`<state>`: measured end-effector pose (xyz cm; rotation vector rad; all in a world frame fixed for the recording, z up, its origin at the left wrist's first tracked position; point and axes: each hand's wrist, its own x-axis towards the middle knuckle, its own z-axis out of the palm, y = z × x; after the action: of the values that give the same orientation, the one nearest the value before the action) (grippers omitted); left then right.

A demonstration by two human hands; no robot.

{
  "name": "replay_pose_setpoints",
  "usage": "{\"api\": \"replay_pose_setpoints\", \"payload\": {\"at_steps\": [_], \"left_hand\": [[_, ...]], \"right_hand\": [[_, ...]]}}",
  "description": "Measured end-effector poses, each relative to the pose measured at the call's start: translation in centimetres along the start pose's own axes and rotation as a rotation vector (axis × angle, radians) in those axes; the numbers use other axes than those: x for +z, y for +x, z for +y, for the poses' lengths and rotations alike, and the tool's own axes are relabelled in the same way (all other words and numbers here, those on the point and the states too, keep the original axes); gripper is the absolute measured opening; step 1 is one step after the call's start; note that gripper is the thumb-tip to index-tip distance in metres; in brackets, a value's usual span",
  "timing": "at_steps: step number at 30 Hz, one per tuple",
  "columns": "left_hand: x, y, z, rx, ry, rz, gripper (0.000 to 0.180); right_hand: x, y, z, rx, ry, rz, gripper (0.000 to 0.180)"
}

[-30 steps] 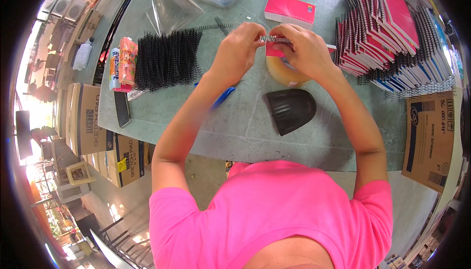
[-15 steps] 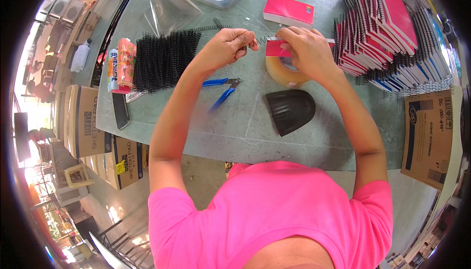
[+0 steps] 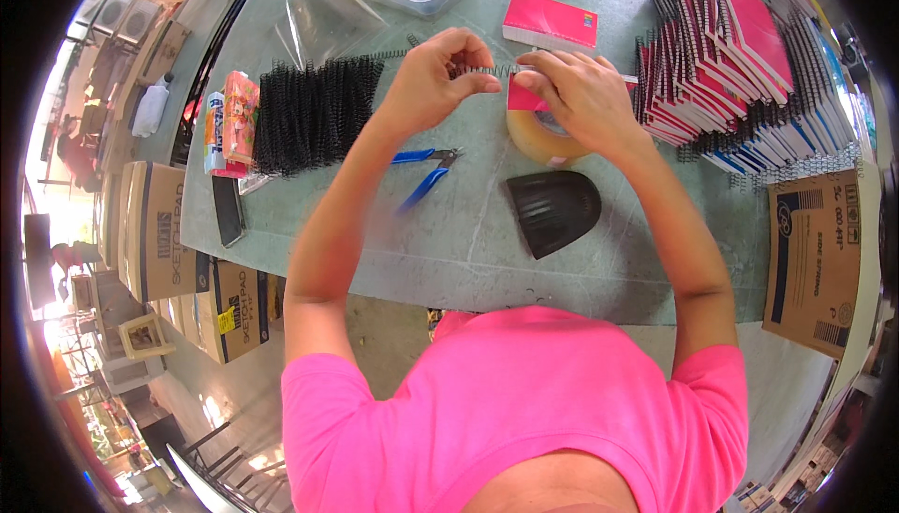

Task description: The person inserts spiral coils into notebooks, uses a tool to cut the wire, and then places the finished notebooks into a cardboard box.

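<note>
- Left hand [image 3: 436, 80] is holding thumb and curled fingers apart; dark wire coil [image 3: 498, 70] is passing between, contact unclear.
- Right hand [image 3: 581, 96] is gripping red notebook [image 3: 525, 96]; coil is reaching its far left corner.
- Notebook is overlapping tape roll [image 3: 536, 143] in view.
- Grey-green table [image 3: 440, 251] is bearing blue-handled cutters [image 3: 428, 185], coil pile [image 3: 314, 118], notebook stack [image 3: 716, 59].
- Cardboard boxes [image 3: 161, 232] are standing beyond table's left edge.

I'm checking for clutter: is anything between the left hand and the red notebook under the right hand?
Only the black coil spans the gap between the left hand and the red notebook; nothing else visible stands there. The blue cutters lie lower in the picture, outside that gap.
</note>
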<state>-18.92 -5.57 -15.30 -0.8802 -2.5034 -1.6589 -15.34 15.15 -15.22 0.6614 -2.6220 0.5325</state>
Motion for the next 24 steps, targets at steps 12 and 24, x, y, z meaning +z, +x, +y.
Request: {"api": "replay_pose_setpoints", "payload": {"at_steps": [12,24], "left_hand": [[11.5,-8.1,2.5,0.068,0.544,-0.273,0.037],[6.5,-5.7,3.0,0.318,0.662,0.118,0.031]], "right_hand": [[1.0,-0.1,-0.7,-0.028,0.013,-0.020,0.021],[0.7,-0.7,0.9,-0.123,0.113,0.216,0.014]]}}
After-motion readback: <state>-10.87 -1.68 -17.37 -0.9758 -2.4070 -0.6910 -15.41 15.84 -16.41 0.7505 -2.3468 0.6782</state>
